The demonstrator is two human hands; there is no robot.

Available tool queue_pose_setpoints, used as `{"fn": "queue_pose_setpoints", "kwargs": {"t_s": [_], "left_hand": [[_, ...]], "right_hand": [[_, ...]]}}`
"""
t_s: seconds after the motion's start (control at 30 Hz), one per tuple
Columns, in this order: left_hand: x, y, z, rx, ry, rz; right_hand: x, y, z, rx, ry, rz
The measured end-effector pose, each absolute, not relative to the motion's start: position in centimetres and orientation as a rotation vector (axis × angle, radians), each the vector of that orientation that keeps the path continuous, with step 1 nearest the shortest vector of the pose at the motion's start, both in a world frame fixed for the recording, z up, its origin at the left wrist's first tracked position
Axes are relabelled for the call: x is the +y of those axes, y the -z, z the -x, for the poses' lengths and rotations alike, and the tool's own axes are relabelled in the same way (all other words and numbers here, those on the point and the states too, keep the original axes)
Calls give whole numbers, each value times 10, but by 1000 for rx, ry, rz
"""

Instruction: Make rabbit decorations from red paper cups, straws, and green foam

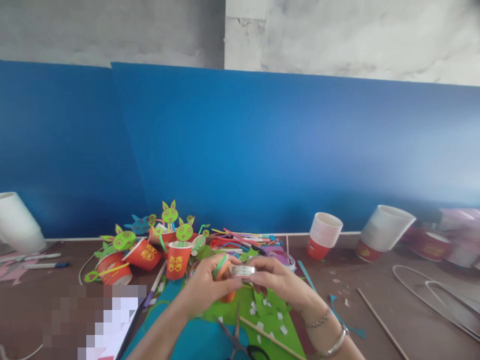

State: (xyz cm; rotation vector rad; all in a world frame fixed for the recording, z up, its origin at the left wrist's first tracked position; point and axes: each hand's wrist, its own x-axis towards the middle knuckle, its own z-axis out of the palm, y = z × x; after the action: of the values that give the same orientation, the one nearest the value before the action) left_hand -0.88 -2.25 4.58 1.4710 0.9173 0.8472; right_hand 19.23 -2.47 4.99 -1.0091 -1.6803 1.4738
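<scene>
My left hand (210, 282) is closed round an orange and green ringed piece (221, 266), which looks like part of a paper craft. Beside it my right hand (272, 276) pinches a small white roll (243, 271), possibly tape, which lies between the fingertips of both hands. Below the hands are green paper (275, 327) with small white scraps and blue paper (198, 340). Open scissors (237, 342) lie on the blue paper, with a thin wooden stick (270, 338) to their right. Just left of my left hand stands a red cup (177, 262) with a green cat face.
More red cups (142, 254) with paper animal faces stand at the left. Coloured pipe cleaners (234, 242) lie behind my hands. Stacked cups (324, 232) and a tilted white stack (388, 227) stand at the right, near a cable (431, 300). A blue panel (243, 150) rises behind the table.
</scene>
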Motion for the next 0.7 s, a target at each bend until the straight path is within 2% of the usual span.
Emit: {"fn": "queue_pose_setpoints", "kwargs": {"t_s": [0.43,0.7], "left_hand": [[-24,-47,9,843,-681,-1412],[-24,-44,9,807,-669,-1418]], "right_hand": [[-21,-45,-195,-1908,-1311,930],[-23,-48,-196,-1907,-1365,893]]}}
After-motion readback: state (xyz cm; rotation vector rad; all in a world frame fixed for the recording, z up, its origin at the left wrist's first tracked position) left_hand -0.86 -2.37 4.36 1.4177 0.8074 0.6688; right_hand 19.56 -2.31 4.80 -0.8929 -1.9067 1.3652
